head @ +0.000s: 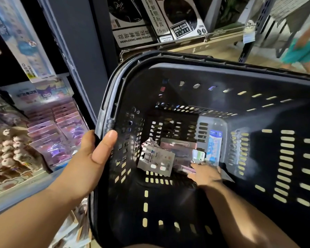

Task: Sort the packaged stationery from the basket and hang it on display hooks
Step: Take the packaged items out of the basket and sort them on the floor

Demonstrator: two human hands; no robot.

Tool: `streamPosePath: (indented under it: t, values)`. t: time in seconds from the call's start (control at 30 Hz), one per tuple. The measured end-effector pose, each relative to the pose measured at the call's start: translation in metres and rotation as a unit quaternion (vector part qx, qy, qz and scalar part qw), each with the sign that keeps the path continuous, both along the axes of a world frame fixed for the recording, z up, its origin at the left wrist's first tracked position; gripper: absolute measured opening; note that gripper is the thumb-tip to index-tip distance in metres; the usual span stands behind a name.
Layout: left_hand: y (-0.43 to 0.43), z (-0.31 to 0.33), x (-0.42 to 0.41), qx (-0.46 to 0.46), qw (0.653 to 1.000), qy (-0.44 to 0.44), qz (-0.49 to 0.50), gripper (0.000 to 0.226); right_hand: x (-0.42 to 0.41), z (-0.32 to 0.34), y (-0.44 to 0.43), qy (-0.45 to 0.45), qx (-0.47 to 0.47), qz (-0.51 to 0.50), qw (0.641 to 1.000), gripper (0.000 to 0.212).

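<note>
Here, a person's left hand [92, 158] clamps the rim of a black basket [186, 76], thumb inside, while the right hand [206, 173] reaches to the basket's floor, fingers laid on the packaged stationery [156, 161] heaped there; whether they grip a packet cannot be told. Pink display packets [64, 126] show beyond the basket's left wall

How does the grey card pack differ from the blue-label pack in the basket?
The grey card pack is squat and sits askew at the pile's left; the blue-label pack is tall, narrow and squared to the wall at the right. The right hand reaches in next to the blue-label pack; the grey card pack is clear of it. Both sit in the basket.
</note>
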State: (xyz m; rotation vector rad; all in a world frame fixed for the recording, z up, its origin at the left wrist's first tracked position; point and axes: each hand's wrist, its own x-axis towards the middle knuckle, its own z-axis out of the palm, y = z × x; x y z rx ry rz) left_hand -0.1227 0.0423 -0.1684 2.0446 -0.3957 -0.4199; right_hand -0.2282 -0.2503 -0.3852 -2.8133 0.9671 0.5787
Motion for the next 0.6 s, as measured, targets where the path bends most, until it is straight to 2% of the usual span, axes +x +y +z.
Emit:
streamPosePath:
  t: [0.13,0.43,0.53,0.6]
  values:
    - [-0.006,0.003,-0.005,-0.038,0.999,-0.028,-0.014,0.021,-0.002,0.000,-0.007,-0.009,0.015,0.004,1.000,0.041]
    - [-0.006,0.000,-0.003,-0.042,0.998,-0.036,-0.037,0.017,-0.027,0.014,-0.029,-0.094,0.027,-0.102,0.990,0.032]
    - [-0.007,0.003,-0.003,-0.048,0.998,-0.030,-0.043,0.017,-0.028,0.019,-0.032,-0.199,0.077,-0.194,0.957,0.029]
    - [-0.008,0.005,-0.002,-0.054,0.998,-0.030,-0.034,0.020,-0.023,0.028,-0.033,-0.292,0.144,-0.258,0.910,0.024]
